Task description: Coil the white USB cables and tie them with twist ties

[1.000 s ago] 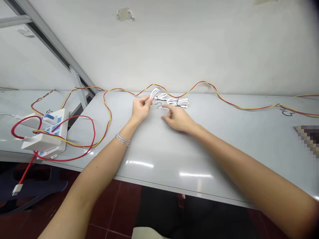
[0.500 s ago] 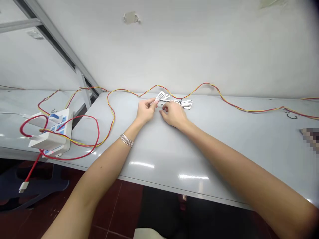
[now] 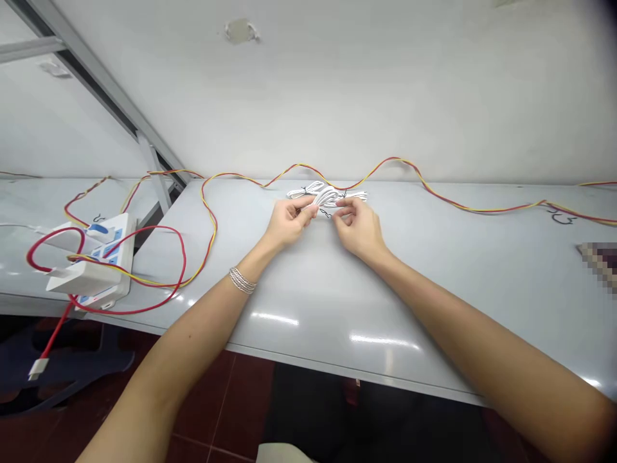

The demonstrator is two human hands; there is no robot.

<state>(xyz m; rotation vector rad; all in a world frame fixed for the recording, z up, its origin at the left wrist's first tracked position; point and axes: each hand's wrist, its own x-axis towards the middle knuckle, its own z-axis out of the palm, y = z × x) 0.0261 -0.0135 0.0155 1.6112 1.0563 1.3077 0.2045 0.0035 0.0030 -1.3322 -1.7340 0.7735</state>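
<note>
My left hand (image 3: pixel 289 222) pinches one end of a looped white cable (image 3: pixel 326 197) near the back of the grey table. My right hand (image 3: pixel 359 225) is at the cable's other side, its thumb and fingers curled close to the loops; whether it grips them is hard to make out. Behind, another white cable bundle (image 3: pixel 305 190) lies on the table with a dark tie round it. A short black twist tie (image 3: pixel 325 213) shows between my hands, below the loops.
A red and yellow twisted wire (image 3: pixel 393 159) runs along the back of the grey table (image 3: pixel 308 289). At left sit a white power strip (image 3: pixel 126 241) with plugged-in adapters and a looped red cable (image 3: pixel 184 251). Another black tie (image 3: pixel 563 218) lies at right.
My left hand has moved slightly right and down with the cable loops, uncovering the bundle behind. My right hand has shifted right, and its fingers are now at the loops' right side.
</note>
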